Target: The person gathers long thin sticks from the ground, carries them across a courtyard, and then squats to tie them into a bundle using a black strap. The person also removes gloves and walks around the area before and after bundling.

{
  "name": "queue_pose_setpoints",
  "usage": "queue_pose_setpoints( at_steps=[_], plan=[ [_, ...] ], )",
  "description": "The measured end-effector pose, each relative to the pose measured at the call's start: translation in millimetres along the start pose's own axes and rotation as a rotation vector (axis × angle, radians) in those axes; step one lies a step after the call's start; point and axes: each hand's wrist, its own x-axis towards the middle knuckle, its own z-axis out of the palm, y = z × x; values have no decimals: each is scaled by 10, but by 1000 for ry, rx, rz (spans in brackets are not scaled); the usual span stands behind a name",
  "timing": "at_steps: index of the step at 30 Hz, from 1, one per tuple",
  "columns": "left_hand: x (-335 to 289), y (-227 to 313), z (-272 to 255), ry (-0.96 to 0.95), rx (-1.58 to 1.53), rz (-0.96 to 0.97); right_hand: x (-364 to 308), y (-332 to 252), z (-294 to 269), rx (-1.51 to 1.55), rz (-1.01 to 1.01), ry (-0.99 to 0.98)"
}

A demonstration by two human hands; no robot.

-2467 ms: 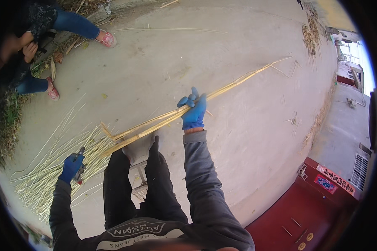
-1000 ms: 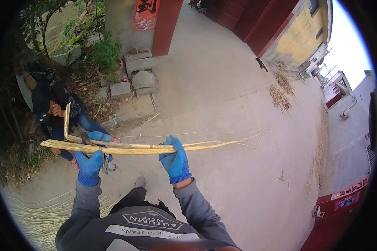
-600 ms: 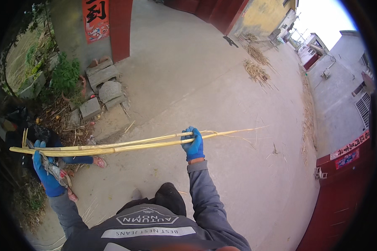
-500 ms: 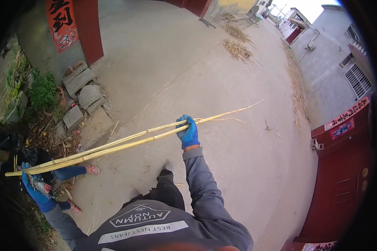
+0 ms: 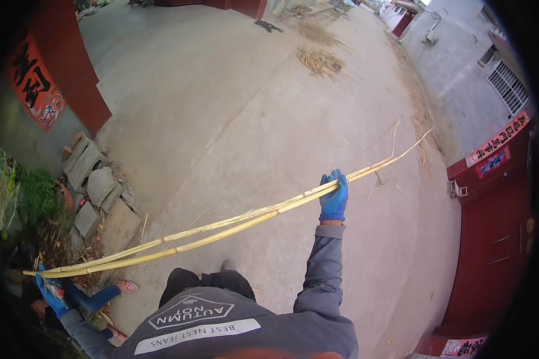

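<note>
Out over the concrete yard (image 5: 233, 107), the right hand (image 5: 333, 196) wraps the long yellow stalks (image 5: 221, 227) mid-length; the left hand (image 5: 53, 293) clutches their thick ends. Carrying step, likely; next needs a level, steady swing.

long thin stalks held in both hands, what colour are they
Pale yellow long thin stalks, clearest in the head view.

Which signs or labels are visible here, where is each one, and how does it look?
Red paper banner: on the red pillar at left, tall, black characters and a colourful figure.
Red strip sign: above the red door at right, long and narrow.
Small red label: just below that strip, rectangular.
Pale poster: bottom right, partly cut off.
</note>
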Motion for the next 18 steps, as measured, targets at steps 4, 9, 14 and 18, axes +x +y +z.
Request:
queue_pose_setpoints(
  at_steps=[4, 9, 14, 18],
  plan=[
    [593, -772, 809, -24, -42, -47, 536, -611, 414, -128, -234, -7],
    [1517, -1791, 2031, -452, -175, -221, 936, -1155, 777, -83, -441, 15],
    [2313, -2586, 3987, -497, -237, -440, 1054, -1189, 914, -49, -515, 158],
    [2185, -2888, 5710, -476, -54, -391, 1372, -247, 894, -89, -284, 169]
  ],
)
